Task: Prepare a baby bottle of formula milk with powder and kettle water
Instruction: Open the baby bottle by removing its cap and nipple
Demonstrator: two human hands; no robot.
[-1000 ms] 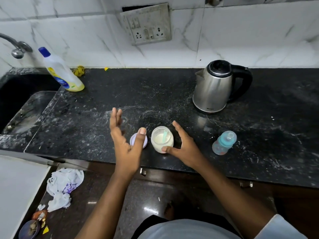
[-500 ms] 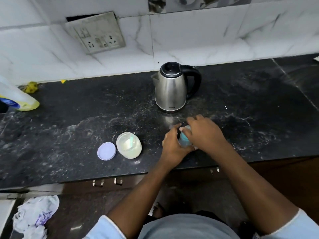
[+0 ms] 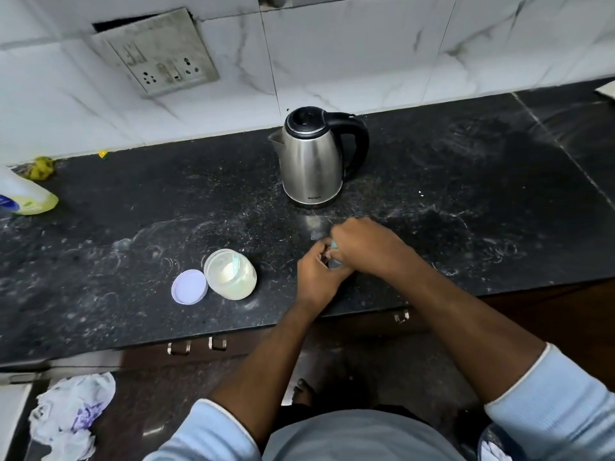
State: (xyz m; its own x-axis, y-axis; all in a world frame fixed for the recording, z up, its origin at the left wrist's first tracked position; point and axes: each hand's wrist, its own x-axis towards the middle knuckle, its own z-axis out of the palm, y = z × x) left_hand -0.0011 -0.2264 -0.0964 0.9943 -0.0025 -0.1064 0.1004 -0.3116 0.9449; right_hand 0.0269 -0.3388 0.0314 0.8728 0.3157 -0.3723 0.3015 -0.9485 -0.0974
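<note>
Now both hands have left the powder jar (image 3: 230,273) and closed on the baby bottle (image 3: 333,263) at approx 6 o'clock of the kettle (image 3: 312,161): left hand (image 3: 318,275) wraps the body, right hand (image 3: 366,246) caps the top, prob. unscrewing it for filling. Bottle is mostly hidden; can't tell if the cap is loose.

Counter (image 3: 133,207): dark speckled polished stone, streaked with pale powdery smears. Kettle (image 3: 311,163), toward back edge: brushed steel body, faint sheen; glossy black plastic lid and handle. Powder jar (image 3: 231,274), near front edge: translucent frosted plastic. Jar lid (image 3: 189,287), touching jar: matt lilac plastic, smooth. Wall tiles (image 3: 349,58): glossy white, grey marble veining. Socket plate (image 3: 159,51): dull, grimy plastic. Detergent bottle (image 3: 23,194), left edge: smooth white and yellow plastic. Sleeves (image 3: 562,407): soft pale-blue cloth.
</note>
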